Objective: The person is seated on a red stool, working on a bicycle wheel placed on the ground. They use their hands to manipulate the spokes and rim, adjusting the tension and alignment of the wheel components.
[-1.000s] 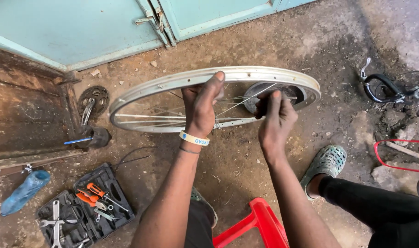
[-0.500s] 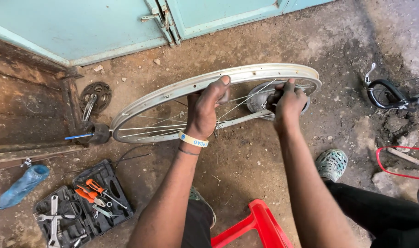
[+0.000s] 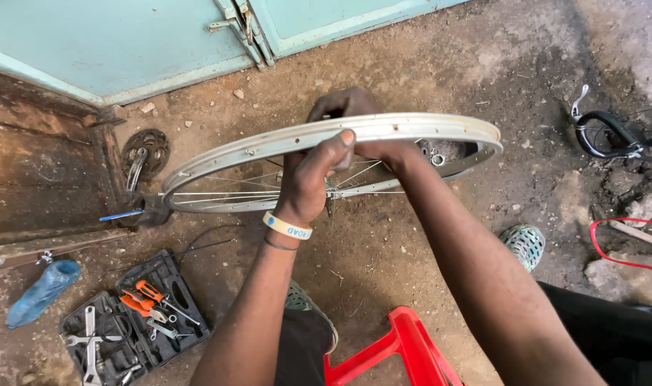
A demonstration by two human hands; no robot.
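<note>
Got the bare silver wheel rim (image 3: 411, 129) held up off the dirt floor (image 3: 526, 64) in front of me, nearly edge-on, and I'd say I'm at the checking stage, looking over the rim and spokes (image 3: 219, 193). My left hand (image 3: 308, 179) has its fingers (image 3: 339, 143) wrapped tight over the near edge, and my right hand (image 3: 354, 125) reaches across and clamps the far side, though its fingertips are hidden. Next move probably calls for a steady grip while turning it, keeping it clear of the tool case (image 3: 126, 322).
</note>
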